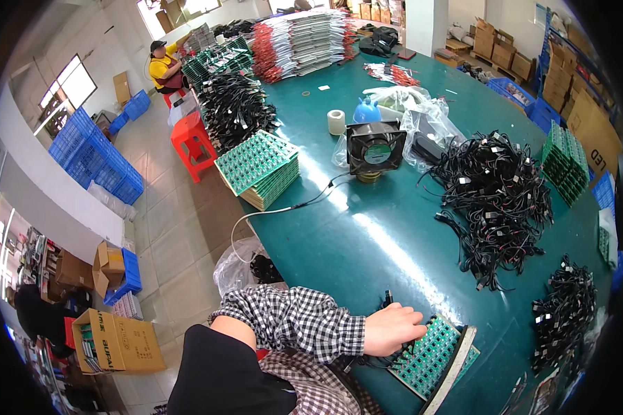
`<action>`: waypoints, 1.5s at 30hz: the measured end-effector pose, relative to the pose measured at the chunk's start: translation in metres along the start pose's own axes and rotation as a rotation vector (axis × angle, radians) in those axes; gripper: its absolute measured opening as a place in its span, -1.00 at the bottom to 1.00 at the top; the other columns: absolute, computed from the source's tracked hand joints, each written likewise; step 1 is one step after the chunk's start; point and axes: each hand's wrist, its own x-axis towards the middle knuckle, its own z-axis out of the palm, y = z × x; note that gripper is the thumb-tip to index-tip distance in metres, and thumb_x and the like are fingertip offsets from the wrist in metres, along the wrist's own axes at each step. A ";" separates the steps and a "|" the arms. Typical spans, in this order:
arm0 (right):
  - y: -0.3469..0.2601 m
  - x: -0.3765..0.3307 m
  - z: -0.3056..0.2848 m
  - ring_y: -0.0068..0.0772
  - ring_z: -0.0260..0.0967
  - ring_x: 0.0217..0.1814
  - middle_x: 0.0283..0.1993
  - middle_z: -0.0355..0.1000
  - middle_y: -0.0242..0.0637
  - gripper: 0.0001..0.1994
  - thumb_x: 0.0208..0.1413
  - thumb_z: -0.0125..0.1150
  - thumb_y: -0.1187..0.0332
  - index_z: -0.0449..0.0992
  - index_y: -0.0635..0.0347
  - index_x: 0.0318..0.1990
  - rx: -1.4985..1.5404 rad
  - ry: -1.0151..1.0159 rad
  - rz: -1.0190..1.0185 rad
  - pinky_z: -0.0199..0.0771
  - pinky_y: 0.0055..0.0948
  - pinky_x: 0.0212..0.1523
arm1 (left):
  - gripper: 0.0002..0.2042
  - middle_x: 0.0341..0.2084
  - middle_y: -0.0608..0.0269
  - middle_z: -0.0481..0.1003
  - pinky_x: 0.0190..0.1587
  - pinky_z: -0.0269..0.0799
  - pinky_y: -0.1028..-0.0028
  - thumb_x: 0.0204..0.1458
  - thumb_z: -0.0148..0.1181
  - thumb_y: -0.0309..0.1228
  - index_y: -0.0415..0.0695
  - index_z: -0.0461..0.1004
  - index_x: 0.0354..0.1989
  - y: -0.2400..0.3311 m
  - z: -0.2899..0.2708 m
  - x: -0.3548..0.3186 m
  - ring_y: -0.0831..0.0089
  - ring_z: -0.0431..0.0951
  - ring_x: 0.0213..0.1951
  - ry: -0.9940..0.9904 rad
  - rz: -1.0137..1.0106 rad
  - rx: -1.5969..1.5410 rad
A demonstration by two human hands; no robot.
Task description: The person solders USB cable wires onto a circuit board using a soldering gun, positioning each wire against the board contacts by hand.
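Note:
My left hand (394,329), in a black-and-white checked sleeve, lies on the near-left edge of a stack of green circuit boards (432,358) at the front edge of the green table (367,242). Its fingers rest together over the boards, with thin black cables (387,299) under and behind the hand. Whether the fingers grip a cable is hidden. My right hand is out of the picture.
A big heap of black cables (495,194) lies at mid-right and a smaller one (564,311) nearer. A black fan (375,146), tape roll (336,122), plastic bags (426,117) and board stacks (259,166) stand farther back. A person in yellow (165,66) sits far left.

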 end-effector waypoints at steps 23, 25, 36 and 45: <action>0.012 0.000 0.026 -0.41 0.29 -0.26 -0.35 0.29 -0.28 -0.64 0.22 0.15 0.16 0.29 0.26 -0.05 -0.007 0.086 -0.127 0.45 -0.52 -0.28 | -0.73 -0.34 0.18 0.34 -0.10 0.28 0.25 -0.14 0.28 -0.45 -0.15 0.38 -0.25 0.005 0.001 0.002 0.21 0.40 -0.19 0.046 -0.018 -0.053; 0.012 0.000 0.028 -0.41 0.30 -0.28 -0.36 0.29 -0.28 -0.64 0.22 0.15 0.16 0.29 0.26 -0.06 -0.012 0.089 -0.119 0.46 -0.52 -0.30 | -0.74 -0.35 0.18 0.35 -0.10 0.28 0.25 -0.13 0.28 -0.45 -0.15 0.38 -0.26 0.006 0.000 0.002 0.21 0.40 -0.20 0.047 -0.023 -0.052; 0.016 -0.002 0.036 -0.40 0.32 -0.34 -0.41 0.29 -0.28 -0.77 0.18 0.16 0.35 0.34 0.27 -0.12 -0.018 0.135 -0.198 0.43 -0.56 -0.36 | -0.77 -0.37 0.14 0.36 -0.15 0.33 0.22 -0.13 0.26 -0.43 -0.16 0.38 -0.31 0.006 0.002 0.007 0.15 0.42 -0.23 0.091 0.028 -0.079; 0.026 0.015 -0.002 -0.59 0.09 -0.48 -0.50 0.16 -0.45 -0.61 0.27 0.02 0.03 0.29 0.18 -0.04 -0.015 0.130 -0.206 0.26 -0.65 -0.58 | -0.74 -0.26 0.09 0.51 -0.10 0.46 0.33 -0.16 0.35 -0.55 -0.23 0.46 -0.26 0.007 -0.048 0.017 0.17 0.53 -0.17 0.225 -0.054 -0.128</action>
